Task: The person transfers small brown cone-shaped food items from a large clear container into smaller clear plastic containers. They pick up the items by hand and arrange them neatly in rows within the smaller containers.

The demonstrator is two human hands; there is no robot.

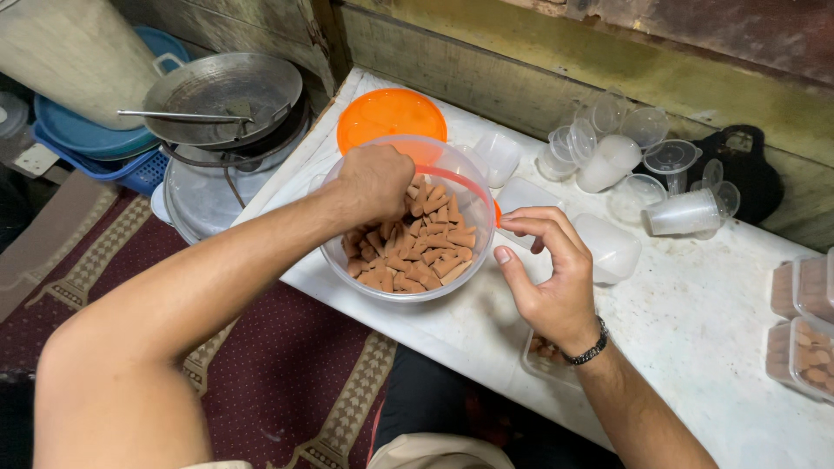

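Note:
A clear round plastic tub (463, 172) with an orange rim handle stands on a white marble-like tabletop (695, 321) and holds several small brown cone-shaped pieces (415, 256). My left hand (375, 180) reaches into the tub with its fingers curled down among the cones; whether it grips any is hidden. My right hand (549, 271) hovers just right of the tub, thumb and fingers bent and apart, nothing visible in it. A small clear box (547, 353) with a few cones lies partly under my right wrist.
An orange lid (389, 115) lies behind the tub. Several empty clear cups and lids (625, 152) are scattered at the back right. Filled clear boxes (804, 326) sit at the right edge. Left of the table are a metal pan (221, 91), blue basins and a patterned red rug.

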